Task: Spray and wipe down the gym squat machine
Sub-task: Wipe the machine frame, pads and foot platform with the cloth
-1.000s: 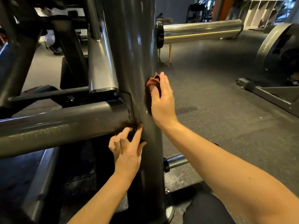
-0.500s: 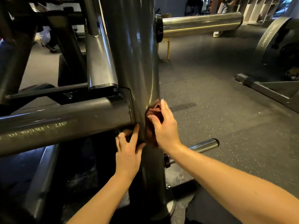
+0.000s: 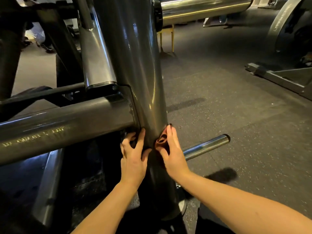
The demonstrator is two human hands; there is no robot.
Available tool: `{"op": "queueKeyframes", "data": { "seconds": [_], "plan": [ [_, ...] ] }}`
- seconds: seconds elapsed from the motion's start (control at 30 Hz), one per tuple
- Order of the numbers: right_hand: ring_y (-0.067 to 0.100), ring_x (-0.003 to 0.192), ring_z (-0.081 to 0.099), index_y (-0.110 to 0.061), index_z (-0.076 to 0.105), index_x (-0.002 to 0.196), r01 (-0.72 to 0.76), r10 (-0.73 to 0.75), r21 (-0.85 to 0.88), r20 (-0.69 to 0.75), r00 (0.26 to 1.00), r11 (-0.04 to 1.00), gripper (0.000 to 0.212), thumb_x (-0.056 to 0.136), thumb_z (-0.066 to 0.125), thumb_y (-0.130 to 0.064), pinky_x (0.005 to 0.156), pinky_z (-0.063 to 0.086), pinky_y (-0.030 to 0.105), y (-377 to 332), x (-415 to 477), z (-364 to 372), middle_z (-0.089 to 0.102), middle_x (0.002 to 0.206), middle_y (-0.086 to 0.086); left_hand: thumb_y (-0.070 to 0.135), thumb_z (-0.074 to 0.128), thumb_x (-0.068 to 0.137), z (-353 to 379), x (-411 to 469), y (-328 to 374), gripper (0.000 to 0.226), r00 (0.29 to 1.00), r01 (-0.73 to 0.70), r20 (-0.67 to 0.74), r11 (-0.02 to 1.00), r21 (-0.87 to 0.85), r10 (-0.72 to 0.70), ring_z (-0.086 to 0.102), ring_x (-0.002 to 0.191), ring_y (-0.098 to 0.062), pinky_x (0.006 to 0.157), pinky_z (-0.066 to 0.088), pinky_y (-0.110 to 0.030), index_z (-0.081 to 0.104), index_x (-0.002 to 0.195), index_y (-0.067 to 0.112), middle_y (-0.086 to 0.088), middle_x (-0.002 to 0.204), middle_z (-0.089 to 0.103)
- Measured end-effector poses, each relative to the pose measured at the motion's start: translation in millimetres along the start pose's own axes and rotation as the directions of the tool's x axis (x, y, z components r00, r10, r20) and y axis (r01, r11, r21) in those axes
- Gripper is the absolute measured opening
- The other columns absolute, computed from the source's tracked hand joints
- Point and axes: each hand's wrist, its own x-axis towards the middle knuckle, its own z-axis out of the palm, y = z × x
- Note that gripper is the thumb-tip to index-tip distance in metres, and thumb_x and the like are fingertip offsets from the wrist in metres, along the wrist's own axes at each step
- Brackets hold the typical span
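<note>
The squat machine fills the left half of the view, from nine o'clock to the centre. It is built of thick round steel tubes with a glossy dark grey coat that catches streaks of light. Its crossbar [image 3: 67, 125] runs in from nine o'clock, with faint yellowish lettering along the lower face, too blurred to read. Above it, at about eleven o'clock, a paler slanted tube [image 3: 96, 61] ends in a black cap where it meets the frame. The crossbar joins the post [image 3: 135, 65], which runs from twelve o'clock down to a round foot near six.

Just below that joint, a little under centre, the left hand [image 3: 133, 157] grasps the post's left side. Its fingers curl behind the weld and its thumb lies up the front face.

Touching the post's right side is a bunched reddish-brown cloth [image 3: 162, 141]. The right hand [image 3: 173, 154] presses it against the metal with straight fingers pointing up and the thumb tucked under the folds. The two hands sit level, just beside each other, with the post between them.

Towards four o'clock a short chrome peg [image 3: 206, 146] sticks out from behind the right hand. At one o'clock a fat chrome sleeve [image 3: 202, 9] juts from the post. The speckled rubber floor [image 3: 236, 115] spreads to three o'clock, where another machine [image 3: 287, 39] stands well apart.
</note>
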Motion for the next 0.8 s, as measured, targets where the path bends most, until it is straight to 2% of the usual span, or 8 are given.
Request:
{"op": "queueKeyframes", "data": {
  "seconds": [0.07, 0.13, 0.23, 0.33, 0.47, 0.6, 0.7, 0.8],
  "plan": [
    [0.007, 0.156, 0.0, -0.059, -0.009, 0.149, -0.124, 0.124, -0.001, 0.046, 0.991, 0.992, 0.09, 0.104, 0.058, -0.018, 0.128, 0.009, 0.031, 15, -18, 6, -0.005, 0.17, -0.015, 0.02, 0.081, 0.086, 1, 1, 0, 0.086, 1.0, 0.006, -0.008, 1.0, -0.006, -0.006, 0.044, 0.126, -0.031, 0.069, 0.062, -0.052, 0.033, 0.155, 0.037, -0.007, 0.138, 0.031],
    [0.008, 0.156, 0.004, -0.042, -0.001, 0.16, -0.22, 0.217, 0.053, 0.058, 0.974, 0.974, 0.085, 0.104, 0.059, -0.02, 0.12, 0.007, 0.019, 16, -21, 8, 0.0, 0.172, -0.006, 0.022, 0.081, 0.086, 2, 1, 2, 0.087, 1.0, 0.023, -0.001, 1.0, 0.011, -0.023, 0.044, 0.12, -0.028, 0.065, 0.061, -0.051, 0.03, 0.155, 0.039, -0.007, 0.132, 0.033],
    [0.01, 0.156, 0.015, -0.021, 0.015, 0.165, -0.209, 0.21, 0.083, 0.0, 0.978, 0.974, 0.081, 0.1, 0.065, -0.025, 0.121, 0.013, 0.017, -2, -2, 1, 0.016, 0.172, 0.002, 0.027, 0.077, 0.09, 2, 1, 3, 0.088, 0.998, 0.059, 0.035, 0.997, 0.05, -0.061, 0.042, 0.117, -0.029, 0.064, 0.059, -0.052, 0.022, 0.156, 0.046, -0.008, 0.13, 0.036],
    [0.013, 0.154, 0.025, -0.021, 0.022, 0.164, -0.079, 0.09, 0.132, -0.079, 0.993, 0.988, 0.08, 0.099, 0.066, -0.032, 0.125, 0.025, 0.033, -37, 27, -13, 0.026, 0.169, -0.001, 0.028, 0.076, 0.091, 2, 2, 4, 0.088, 0.997, 0.066, 0.042, 0.997, 0.05, -0.068, 0.038, 0.118, -0.029, 0.066, 0.057, -0.05, 0.021, 0.156, 0.047, -0.006, 0.131, 0.034],
    [0.007, 0.15, 0.027, -0.019, 0.026, 0.163, 0.038, -0.016, 0.147, -0.144, 0.989, 0.988, 0.077, 0.099, 0.067, -0.03, 0.114, 0.022, 0.014, -78, 60, -32, 0.028, 0.168, -0.001, 0.024, 0.079, 0.089, -1, 2, 7, 0.09, 0.998, 0.056, 0.027, 0.998, 0.041, -0.057, 0.035, 0.116, -0.026, 0.067, 0.058, -0.049, 0.023, 0.155, 0.045, -0.005, 0.126, 0.033],
    [0.003, 0.153, 0.018, -0.024, 0.021, 0.164, 0.11, -0.094, 0.103, -0.148, 0.985, 0.989, 0.077, 0.1, 0.066, -0.024, 0.118, 0.017, 0.011, -62, 53, -26, 0.02, 0.17, -0.004, 0.025, 0.08, 0.088, 0, -5, 4, 0.09, 0.997, 0.048, 0.063, 0.998, 0.035, -0.051, 0.036, 0.121, -0.027, 0.075, 0.06, -0.05, 0.024, 0.156, 0.042, -0.005, 0.132, 0.032],
    [0.001, 0.155, 0.008, -0.03, 0.016, 0.164, 0.073, -0.06, 0.091, -0.131, 0.99, 0.993, 0.079, 0.101, 0.063, -0.018, 0.117, 0.009, 0.005, -27, 33, -8, 0.014, 0.172, -0.006, 0.024, 0.081, 0.087, 4, -14, -2, 0.094, 0.994, 0.061, 0.093, 0.998, 0.035, -0.064, 0.037, 0.123, -0.03, 0.071, 0.061, -0.055, 0.021, 0.157, 0.043, -0.004, 0.137, 0.031],
    [0.0, 0.154, 0.004, -0.037, 0.009, 0.163, -0.07, 0.075, 0.095, -0.044, 0.996, 0.993, 0.08, 0.103, 0.06, -0.021, 0.125, 0.009, 0.021, 16, -1, 10, 0.008, 0.172, -0.008, 0.023, 0.082, 0.086, 7, -18, -7, 0.098, 0.995, 0.046, 0.089, 0.998, 0.036, -0.049, 0.042, 0.125, -0.036, 0.073, 0.061, -0.057, 0.018, 0.157, 0.044, -0.006, 0.141, 0.032]
  ]
}}
